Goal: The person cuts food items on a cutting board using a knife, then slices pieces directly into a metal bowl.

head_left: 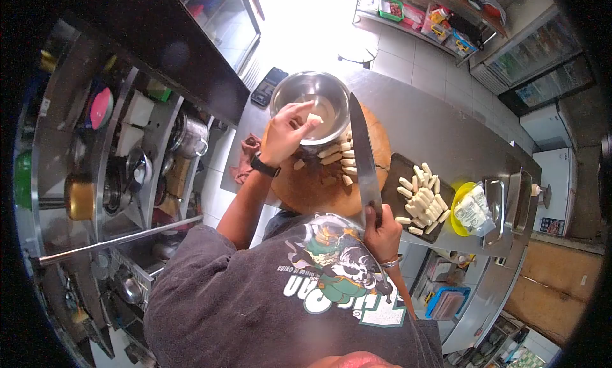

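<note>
My left hand [285, 138], with a dark band on the wrist, pinches a small pale piece [314, 118] over the steel bowl [333, 100]. The bowl sits at the far side of a round wooden chopping board [312, 193]. My right hand [382, 235] grips a large kitchen knife [363, 145] by its handle, its broad blade pointing away from me above the right part of the board. Several cut pale sticks [331, 156] lie on the board between bowl and blade. A dark tray [396, 167] to the right carries a heap of whole pale sticks [424, 199].
A phone-like dark device [270, 86] and a reddish cloth [247, 159] lie left of the board. Right of the tray, a yellow bowl [458, 209] holds a plastic bag [475, 210]. Shelves with pots [190, 135] stand on the left.
</note>
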`<state>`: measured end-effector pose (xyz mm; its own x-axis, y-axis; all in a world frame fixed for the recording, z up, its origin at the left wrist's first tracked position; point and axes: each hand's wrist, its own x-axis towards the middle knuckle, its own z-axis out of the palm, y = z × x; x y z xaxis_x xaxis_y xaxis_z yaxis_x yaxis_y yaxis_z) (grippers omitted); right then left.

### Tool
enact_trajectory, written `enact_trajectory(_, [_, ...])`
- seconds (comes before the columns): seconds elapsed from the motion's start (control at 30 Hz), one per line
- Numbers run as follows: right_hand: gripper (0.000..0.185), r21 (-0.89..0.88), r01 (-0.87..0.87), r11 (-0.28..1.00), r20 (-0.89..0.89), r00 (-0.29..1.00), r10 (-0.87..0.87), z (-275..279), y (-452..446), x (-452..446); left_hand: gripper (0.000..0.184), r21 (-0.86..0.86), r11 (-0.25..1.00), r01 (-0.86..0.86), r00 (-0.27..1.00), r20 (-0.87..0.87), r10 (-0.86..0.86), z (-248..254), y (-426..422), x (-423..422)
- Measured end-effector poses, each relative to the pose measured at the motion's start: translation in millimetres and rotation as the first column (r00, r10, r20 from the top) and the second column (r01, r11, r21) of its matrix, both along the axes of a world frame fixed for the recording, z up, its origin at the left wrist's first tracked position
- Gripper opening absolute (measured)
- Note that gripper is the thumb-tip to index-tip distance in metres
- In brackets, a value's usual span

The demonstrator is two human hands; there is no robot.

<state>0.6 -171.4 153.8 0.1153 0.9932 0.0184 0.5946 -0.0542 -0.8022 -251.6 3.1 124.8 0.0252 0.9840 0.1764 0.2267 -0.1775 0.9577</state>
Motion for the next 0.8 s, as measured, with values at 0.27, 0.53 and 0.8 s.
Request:
enact_trajectory(0.27, [0.022, -0.041, 0.039, 0.998, -0.028, 0.999, -0.04, 1, -1, 1, 0.024, 0.023, 0.985, 0.169, 0.673, -0.733, -0.098, -41, -59, -15])
enact_trajectory(0.53, [0.019, -0.073, -0.019, 0.997, -0.001, 1.0, 0.019, 1, 1, 0, 0.029, 0.061, 0.988, 0.145, 0.614, -0.788, -0.041, -101, -75, -18])
enact_trajectory(0.8, [0.02, -0.037, -0.042, 0.998, -0.036, 0.999, 0.041, 9, 5, -5, 0.029, -0.241, 0.887, 0.394, 0.699, 0.705, -0.12, -15, -67, 19])
